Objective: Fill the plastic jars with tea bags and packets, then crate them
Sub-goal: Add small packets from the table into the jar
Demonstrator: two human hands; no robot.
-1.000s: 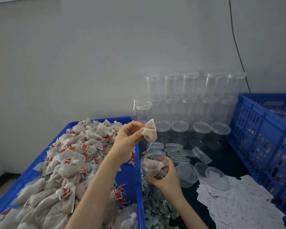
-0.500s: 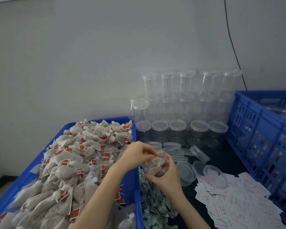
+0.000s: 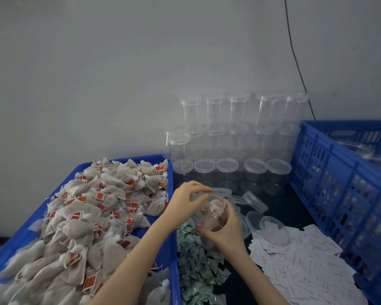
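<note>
Filling step, mid-frame. Clear plastic jar (image 3: 211,213) held off the bench at lower centre, tilted, several tea bags already visible through its wall. Right hand (image 3: 226,231) wrapped round the jar from below, fingers (image 3: 205,230) curled on its side. Left hand (image 3: 188,198) over the jar's mouth, fingertips bent down at the rim, apparently tucking a tea bag in; whether anything is pinched between them, cannot tell.

Supply close by: heap of tea bags (image 3: 92,214) with red tags in the blue tray (image 3: 171,249) filling the lower left of the frame. Pile of small green-and-white packets (image 3: 196,267) just below the jar. Loose clear lids (image 3: 255,201) to its right, white paper slips (image 3: 306,271) at lower right. Stacked empty lidded jars (image 3: 238,137) against the wall at upper centre. Blue crate (image 3: 330,172) on the right edge, with some jars seemingly inside.

Judged stage: early in this jar, only partly full. Next move likely calls for another reach left to the tea bag heap while keeping the jar steady and mouth-up; later a packet, a lid, then over to the crate.
</note>
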